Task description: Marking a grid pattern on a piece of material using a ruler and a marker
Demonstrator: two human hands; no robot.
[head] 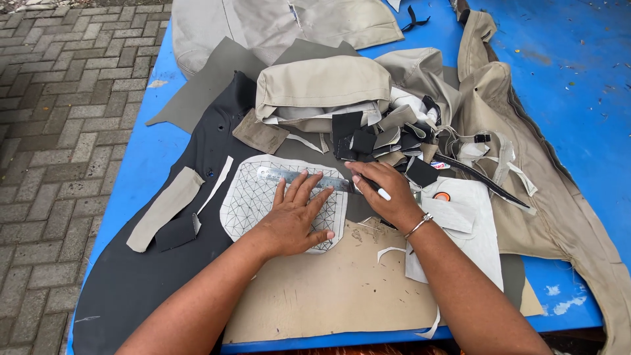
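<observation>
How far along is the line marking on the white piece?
Done: ruled crossing lines already cover most of the white piece. In hand: the left hand presses the metal ruler flat on it, while the right hand holds a pen at the ruler's right end. Left: the strip near that right edge looks less filled; other cut scraps lie unmarked on the blue table.

A white patterned piece (253, 197), rounded at its corners and covered in a drawn grid of triangles, is lying flat on dark sheet material. A steel ruler (289, 175) is lying across its upper part, running from left to right. A white-capped pen (376, 190) is touching the ruler's right end, slanting.
</observation>
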